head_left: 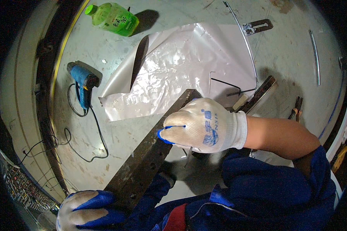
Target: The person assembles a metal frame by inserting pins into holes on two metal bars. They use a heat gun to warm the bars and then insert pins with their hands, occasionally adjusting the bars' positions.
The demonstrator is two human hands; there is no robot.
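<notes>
A long dark metal bar (pixel 142 169) with holes along one side slants from the lower left up to the middle. My right hand (pixel 206 125), in a white knitted glove with blue-coated fingers, is closed over its upper part. At the bar's lower end my left hand (pixel 86 210), gloved the same way, wraps its fingers round it; part of this hand is cut off by the picture's edge. Beyond the bar's upper end a shiny whitish sheet (pixel 169 69) lies on the table, its left side curled up.
A blue corded power tool (pixel 83 82) lies at left, its cable trailing forward. At the back are a green bottle (pixel 113 19), a slotted metal plate (pixel 264 25) and a thin bent rod (pixel 248 46). Rightward lie a dark bar (pixel 261 92), plier-like handles (pixel 295 109) and a metal rod (pixel 315 57).
</notes>
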